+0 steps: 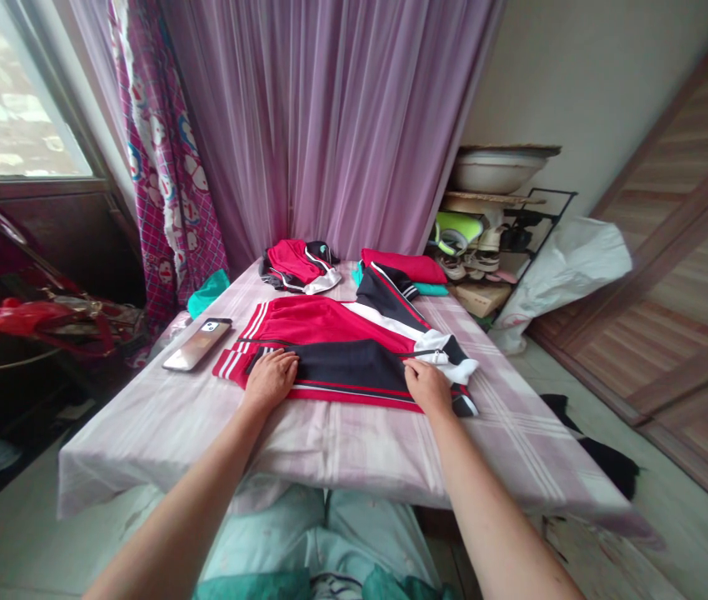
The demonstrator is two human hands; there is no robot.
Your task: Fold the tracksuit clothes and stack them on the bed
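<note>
A red, black and white track jacket [335,325] lies across the table, its striped hem to the left and white collar part to the right. The near black section is folded over the red body, while one black sleeve [385,293] stretches toward the back. My left hand [272,377] rests on the near black cloth beside the striped hem, fingers laid out over it. On the same fold, close to the white part and a zipper, my right hand [427,385] presses with its fingers extended. Its fingertips are partly hard to make out.
A phone [199,344] lies left of the jacket on the checked tablecloth [341,454]. Toward the back are a crumpled red and black garment [297,265] and a folded red garment [404,266] over green cloth. A shoe rack [532,250] stands right of the table.
</note>
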